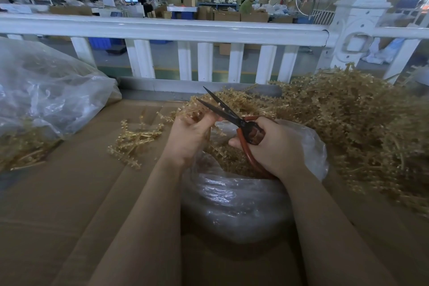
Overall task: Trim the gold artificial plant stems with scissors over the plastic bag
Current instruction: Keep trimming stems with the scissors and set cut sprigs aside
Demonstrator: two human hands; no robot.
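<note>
Big heap of gold stems (352, 118) fills the right side of the cardboard table (69, 193). Plastic bag (232, 199) sits open right under both hands. Scissors (222, 110) point up-left, blades apart, right hand (271, 146) wrapped round the red handles. Left hand (190, 134) pinches a gold sprig (197, 105) against the blades.

Two bare forearms and hands

The left hand (190, 132) and right hand (274, 146) wear no gloves, rings or watch. Both forearms are uncovered as far as the frame's bottom edge, with no sleeve cuff in view. Fingernails look short and unpainted.
</note>
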